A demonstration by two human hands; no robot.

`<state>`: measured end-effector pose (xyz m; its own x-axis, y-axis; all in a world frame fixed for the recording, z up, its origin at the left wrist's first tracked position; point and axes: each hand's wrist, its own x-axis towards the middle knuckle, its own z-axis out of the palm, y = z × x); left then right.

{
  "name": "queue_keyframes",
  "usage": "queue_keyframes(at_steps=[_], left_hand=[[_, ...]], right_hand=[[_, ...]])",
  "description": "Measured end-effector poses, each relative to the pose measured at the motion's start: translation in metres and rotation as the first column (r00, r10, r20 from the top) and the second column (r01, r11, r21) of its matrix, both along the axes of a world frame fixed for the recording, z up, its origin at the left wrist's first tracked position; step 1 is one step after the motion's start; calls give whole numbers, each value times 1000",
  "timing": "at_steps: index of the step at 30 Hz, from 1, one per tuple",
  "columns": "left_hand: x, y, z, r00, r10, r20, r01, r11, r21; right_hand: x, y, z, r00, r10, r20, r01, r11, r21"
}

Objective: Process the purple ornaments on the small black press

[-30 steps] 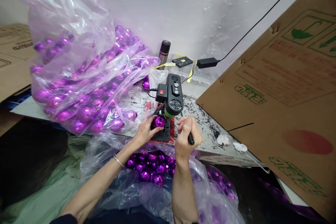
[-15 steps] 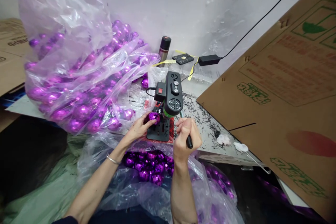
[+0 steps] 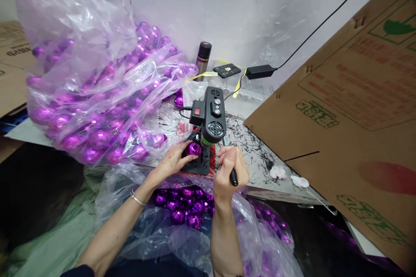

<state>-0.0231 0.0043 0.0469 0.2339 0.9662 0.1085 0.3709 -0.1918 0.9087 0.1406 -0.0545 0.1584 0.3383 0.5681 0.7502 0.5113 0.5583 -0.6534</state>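
My left hand [image 3: 172,159] grips a shiny purple faceted ball [image 3: 194,149] between thumb and fingers. The ball is under the front end of a small black bench machine [image 3: 213,117], which looks like a mini drill press, over its slotted black base plate [image 3: 198,165]. My right hand [image 3: 231,169] is closed in a fist around a lever handle [image 3: 233,178] at the machine's right side; its black end sticks out below the fist. The machine's head hides the tool tip, so I cannot tell whether it touches the ball.
A big clear bag of purple balls [image 3: 107,95] stands left. Another open bag of balls [image 3: 185,207] lies below the table edge. Cardboard box [image 3: 341,108] on the right; a flask [image 3: 203,58] and power adapter [image 3: 260,72] behind. Black shavings litter the tabletop [image 3: 247,151].
My left hand has shifted the purple ball slightly right and down, further under the machine's head. My right hand stays on the lever handle. The view has tilted a little.
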Motion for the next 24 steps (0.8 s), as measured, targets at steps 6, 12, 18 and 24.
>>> queue_keyframes(at_steps=[6,12,18,24], left_hand=[[15,-13,0,996,-13,-87,27,986,166],[16,-9,-1,993,-24,-115,43,985,170],[27,-4,-17,997,-10,-70,21,987,158],[25,-9,-34,1000,22,-16,-20,993,120]], right_hand=[[1,-1,-2,1000,11,-8,-11,1000,-1],[1,-2,-4,1000,-1,14,2,1000,-6],[1,-3,-5,999,1,34,-2,1000,10],[3,-4,-7,998,-14,55,13,1000,10]])
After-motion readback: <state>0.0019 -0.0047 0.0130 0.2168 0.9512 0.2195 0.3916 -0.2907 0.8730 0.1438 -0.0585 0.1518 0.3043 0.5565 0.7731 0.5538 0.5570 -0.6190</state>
